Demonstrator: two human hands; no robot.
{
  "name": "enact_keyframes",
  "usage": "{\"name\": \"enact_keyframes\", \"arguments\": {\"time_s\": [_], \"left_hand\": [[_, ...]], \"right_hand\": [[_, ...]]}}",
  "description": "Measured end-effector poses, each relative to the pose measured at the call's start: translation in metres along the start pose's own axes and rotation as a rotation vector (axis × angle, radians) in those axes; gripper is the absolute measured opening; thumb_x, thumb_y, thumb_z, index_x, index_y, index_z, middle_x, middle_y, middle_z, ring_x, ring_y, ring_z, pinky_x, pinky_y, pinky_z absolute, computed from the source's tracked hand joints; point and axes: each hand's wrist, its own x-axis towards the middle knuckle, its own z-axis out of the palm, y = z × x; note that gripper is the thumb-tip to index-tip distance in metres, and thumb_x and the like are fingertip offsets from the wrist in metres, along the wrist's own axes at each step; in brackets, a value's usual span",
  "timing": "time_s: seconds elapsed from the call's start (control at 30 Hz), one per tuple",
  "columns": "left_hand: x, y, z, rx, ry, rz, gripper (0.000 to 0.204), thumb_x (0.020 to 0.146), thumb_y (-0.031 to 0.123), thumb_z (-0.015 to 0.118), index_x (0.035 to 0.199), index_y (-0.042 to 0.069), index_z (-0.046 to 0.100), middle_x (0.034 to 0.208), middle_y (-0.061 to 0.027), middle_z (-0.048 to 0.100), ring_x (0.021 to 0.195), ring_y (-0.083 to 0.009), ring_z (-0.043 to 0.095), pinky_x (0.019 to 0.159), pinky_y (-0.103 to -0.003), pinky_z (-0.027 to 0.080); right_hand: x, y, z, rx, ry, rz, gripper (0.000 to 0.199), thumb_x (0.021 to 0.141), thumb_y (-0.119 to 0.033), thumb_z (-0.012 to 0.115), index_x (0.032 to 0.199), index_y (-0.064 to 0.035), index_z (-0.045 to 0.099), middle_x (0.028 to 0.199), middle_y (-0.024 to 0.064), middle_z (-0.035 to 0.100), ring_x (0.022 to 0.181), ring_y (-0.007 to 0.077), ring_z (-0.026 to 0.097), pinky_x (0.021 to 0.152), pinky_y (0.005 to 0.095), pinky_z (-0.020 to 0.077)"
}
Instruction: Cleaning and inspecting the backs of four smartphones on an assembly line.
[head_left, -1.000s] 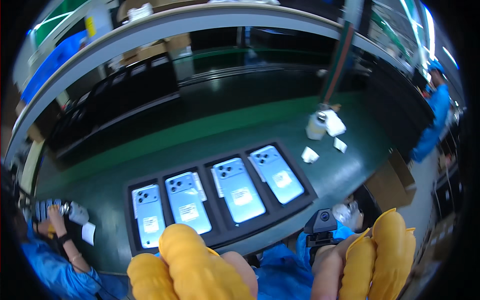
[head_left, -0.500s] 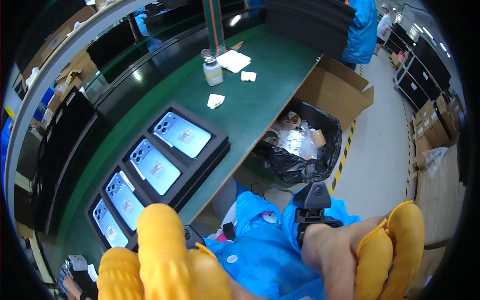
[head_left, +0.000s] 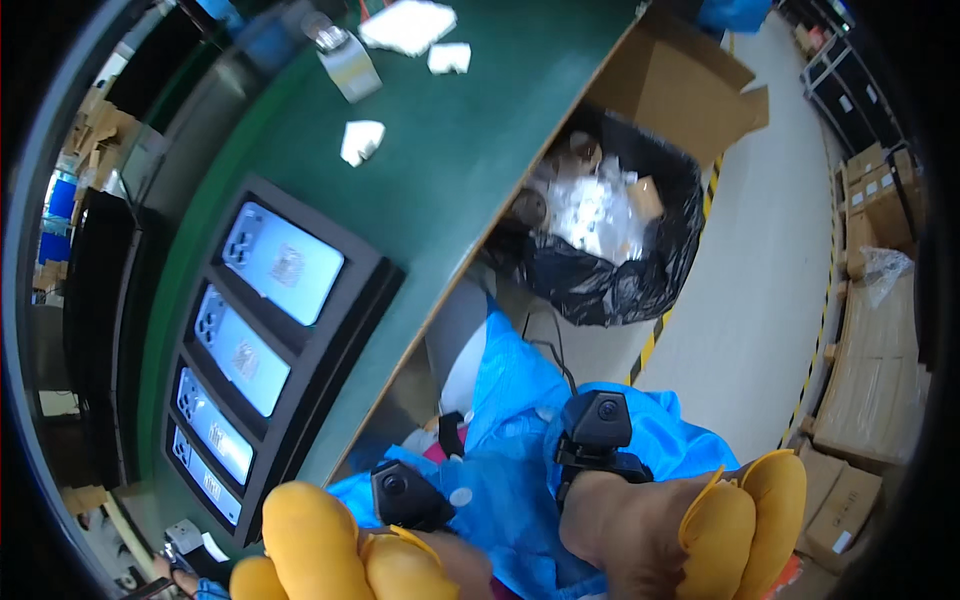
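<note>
Both hands are raised at the lower edge with yellow finger covers on them. My left hand has its fingers stretched up and holds nothing that I can see. It is nearest the dark foam tray on the workbench, just off its near corner. My right hand is over by my lap, fingers extended, touching nothing visible. Several light blue phones lie in the tray's slots, back side up, such as the far phone and the one beside it. Each carries a pale printed label.
On the green bench stand a pump bottle and white wipes. A black-bagged bin with plastic waste sits right of the bench edge, by an open carton. Stacked boxes line the right.
The view has shifted, so the bench, tray and bottle appear farther left and the bottle higher. Both hands sit lower and farther left in the picture, still raised. The phones remain in the tray.
</note>
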Motion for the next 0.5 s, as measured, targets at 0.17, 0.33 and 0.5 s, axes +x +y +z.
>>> {"name": "enact_keyframes", "arguments": {"time_s": [0.17, 0.33, 0.5], "left_hand": [[0.019, -0.036, -0.060, -0.069, 0.116, 0.210, 0.036, 0.063, -0.018, 0.075, 0.091, 0.003, 0.063, 0.096, -0.0054, 0.048, 0.082, -0.0138, 0.050, 0.073, -0.015, 0.045], [0.056, -0.063, -0.109, -0.204, 0.265, 0.385, 0.054, 0.058, -0.018, 0.078, 0.105, -0.001, 0.058, 0.098, -0.0062, 0.051, 0.083, -0.0117, 0.052, 0.074, -0.012, 0.045], [0.108, -0.072, -0.161, -0.467, 0.116, 0.062, 0.065, 0.067, -0.012, 0.075, 0.124, 0.005, 0.051, 0.106, -0.0101, 0.050, 0.086, -0.0150, 0.057, 0.063, -0.022, 0.055]], "right_hand": [[-0.002, 0.032, -0.026, 0.041, 0.351, -0.205, 0.035, 0.061, 0.004, 0.085, 0.083, -0.0001, 0.058, 0.095, 0.0061, 0.051, 0.076, 0.0082, 0.055, 0.064, 0.0109, 0.0419], [0.038, 0.041, -0.074, -0.145, 0.478, -0.217, 0.036, 0.062, 0.004, 0.084, 0.084, 0.0009, 0.056, 0.093, 0.0052, 0.052, 0.075, 0.0053, 0.055, 0.066, 0.0092, 0.0434], [0.060, 0.073, -0.118, -0.237, 0.269, -0.786, 0.036, 0.062, 0.003, 0.085, 0.081, -0.0008, 0.055, 0.090, 0.0037, 0.052, 0.075, 0.0053, 0.055, 0.069, 0.0100, 0.0445]]}}
